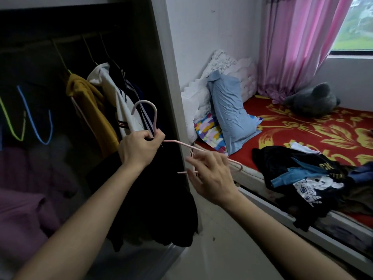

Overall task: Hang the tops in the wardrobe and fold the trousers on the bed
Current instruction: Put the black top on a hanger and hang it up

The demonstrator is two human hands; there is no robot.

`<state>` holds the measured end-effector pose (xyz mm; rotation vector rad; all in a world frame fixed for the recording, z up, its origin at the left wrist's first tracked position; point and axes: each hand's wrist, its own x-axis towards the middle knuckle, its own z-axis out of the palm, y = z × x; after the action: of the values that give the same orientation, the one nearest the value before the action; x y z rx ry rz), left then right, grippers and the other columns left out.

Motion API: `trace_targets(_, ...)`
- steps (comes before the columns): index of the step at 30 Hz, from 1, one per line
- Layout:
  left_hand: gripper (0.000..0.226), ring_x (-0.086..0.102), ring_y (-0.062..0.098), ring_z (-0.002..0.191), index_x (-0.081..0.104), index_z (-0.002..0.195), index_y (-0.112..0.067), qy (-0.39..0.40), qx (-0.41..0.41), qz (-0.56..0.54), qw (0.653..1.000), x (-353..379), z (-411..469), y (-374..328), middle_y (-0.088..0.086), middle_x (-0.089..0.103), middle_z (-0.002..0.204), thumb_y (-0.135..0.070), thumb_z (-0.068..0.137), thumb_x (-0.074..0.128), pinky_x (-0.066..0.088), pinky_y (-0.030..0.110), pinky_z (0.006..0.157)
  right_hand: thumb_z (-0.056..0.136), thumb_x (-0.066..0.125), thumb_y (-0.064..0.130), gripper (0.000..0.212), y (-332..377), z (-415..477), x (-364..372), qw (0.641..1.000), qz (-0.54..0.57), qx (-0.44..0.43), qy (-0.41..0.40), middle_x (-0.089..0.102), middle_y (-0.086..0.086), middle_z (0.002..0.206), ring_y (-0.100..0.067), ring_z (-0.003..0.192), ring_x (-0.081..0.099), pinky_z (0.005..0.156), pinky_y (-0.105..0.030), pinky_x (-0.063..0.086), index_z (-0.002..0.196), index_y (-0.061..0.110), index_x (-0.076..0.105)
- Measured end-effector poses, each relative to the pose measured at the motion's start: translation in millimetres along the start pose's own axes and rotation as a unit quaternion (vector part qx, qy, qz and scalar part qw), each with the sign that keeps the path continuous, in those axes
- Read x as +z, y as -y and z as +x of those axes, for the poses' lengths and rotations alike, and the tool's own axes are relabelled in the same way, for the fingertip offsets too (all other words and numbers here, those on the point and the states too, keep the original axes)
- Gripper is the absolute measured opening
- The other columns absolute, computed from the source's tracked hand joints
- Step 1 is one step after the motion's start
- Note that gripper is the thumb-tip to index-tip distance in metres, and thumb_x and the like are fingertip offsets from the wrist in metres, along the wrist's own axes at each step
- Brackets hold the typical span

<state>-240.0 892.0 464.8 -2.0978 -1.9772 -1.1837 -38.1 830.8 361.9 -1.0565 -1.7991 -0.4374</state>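
Inside the wardrobe (159, 57), a mustard top (88, 102) and a white striped top (113, 93) already hang from the rail (60, 42), near its right end. That leaves space further left for more. Just in front of them, the left hand (139, 150) is clenched round the neck of a pink hanger (154, 116), hook upward, probably so it can go straight onto the rail. A black garment (157, 199) hangs below that hand, but I cannot tell whether it is on the hanger. The hanger's right arm is bare and reaches toward the bed. The right hand (212, 178) is there with its fingers spread and relaxed, grasping nothing, seemingly to steady or dress that side. On the bed (302, 126), a pile of clothes (302, 178) lies at the near edge, within easy reach and not yet sorted.
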Motion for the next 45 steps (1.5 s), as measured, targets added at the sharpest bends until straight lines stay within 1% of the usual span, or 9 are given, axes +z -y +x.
trace_targets(5,0.056,0.052,0.011,0.046,0.063,0.056,-0.024,-0.022,0.055,0.017,0.998,6.8,-3.7,-12.7,-0.006,0.053,0.045,-0.067,0.084,0.042,0.035,0.024,0.045,0.096,0.05,0.055,0.062,19.4,9.3,8.9,0.953,0.017,0.098,0.285,0.052,-0.007,0.133,-0.026,0.115,0.051,0.099,-0.042,0.043,0.142,0.014,0.05)
trace_targets(10,0.057,0.049,0.01,0.045,0.058,0.052,-0.023,-0.029,0.074,0.037,0.996,12.1,-6.6,-7.7,-0.007,0.05,0.044,-0.068,0.084,0.043,0.035,0.026,0.045,0.094,0.065,0.021,0.022,34.2,17.0,6.9,0.964,0.183,0.033,0.19,0.063,-0.016,0.119,-0.029,0.106,0.061,0.09,-0.04,0.049,0.094,0.0,0.07)
trace_targets(14,0.055,0.046,0.006,0.042,0.058,0.052,-0.025,-0.048,0.052,0.026,0.997,8.7,-5.0,6.7,-0.009,0.048,0.043,-0.067,0.086,0.046,0.025,0.022,0.044,0.094,0.066,0.014,0.016,39.0,3.0,6.6,0.95,0.289,0.069,0.095,0.07,-0.009,0.101,-0.019,0.091,0.067,0.078,-0.032,0.054,0.1,0.0,0.072)
trace_targets(18,0.054,0.048,0.007,0.044,0.053,0.048,-0.026,-0.036,0.021,-0.019,0.999,7.8,-5.0,13.9,-0.01,0.047,0.042,-0.063,0.087,0.05,0.027,0.023,0.046,0.09,0.065,0.019,0.009,37.3,4.5,5.0,0.861,0.421,0.176,0.227,0.067,-0.001,0.085,-0.015,0.077,0.064,0.066,-0.038,0.05,0.096,0.013,0.065)
trace_targets(24,0.052,0.053,0.008,0.047,0.06,0.054,-0.025,-0.014,0.036,-0.059,0.997,6.6,-8.7,11.3,-0.009,0.053,0.047,-0.064,0.086,0.048,0.038,0.024,0.045,0.088,0.063,0.043,0.032,20.0,0.2,10.0,0.88,0.123,-0.014,0.459,0.069,-0.005,0.092,-0.026,0.086,0.066,0.075,-0.043,0.054,0.109,0.021,0.058)
trace_targets(30,0.052,0.055,0.006,0.048,0.065,0.056,-0.028,-0.018,0.014,-0.022,1.0,2.4,4.9,46.0,-0.014,0.057,0.049,-0.07,0.082,0.049,0.036,0.023,0.045,0.091,0.063,0.038,0.031,-10.2,-6.6,1.5,0.898,0.097,-0.031,0.427,0.066,-0.003,0.106,-0.024,0.096,0.064,0.079,-0.04,0.052,0.114,0.019,0.055)
trace_targets(36,0.018,0.055,-0.015,0.06,0.064,0.073,-0.056,-0.041,-0.025,-0.055,0.997,4.7,7.6,81.5,-0.027,0.058,0.052,-0.07,0.077,0.055,0.029,0.017,0.046,0.09,0.063,0.025,0.023,-29.4,-24.6,-7.8,0.927,0.13,0.026,0.351,0.065,0.0,0.101,-0.017,0.095,0.061,0.082,-0.037,0.052,0.111,0.015,0.063)
trace_targets(40,0.027,0.057,-0.012,0.06,0.066,0.07,-0.048,-0.015,-0.03,-0.071,0.997,8.5,8.1,90.9,-0.023,0.06,0.053,-0.07,0.08,0.052,0.032,0.02,0.049,0.09,0.063,0.022,0.022,-26.4,-34.5,-9.6,0.961,0.013,-0.09,0.262,0.071,0.001,0.101,-0.017,0.094,0.067,0.076,-0.023,0.048,0.11,0.016,0.071)
trace_targets(45,0.029,0.056,-0.011,0.063,0.066,0.07,-0.046,-0.042,-0.036,-0.084,0.995,4.9,10.5,88.0,-0.024,0.059,0.055,-0.068,0.083,0.051,0.03,0.021,0.049,0.098,0.058,0.022,0.012,-13.0,-21.2,-7.8,0.949,-0.049,-0.221,0.218,0.068,0.006,0.092,-0.023,0.097,0.061,0.075,-0.037,0.05,0.101,0.021,0.07)
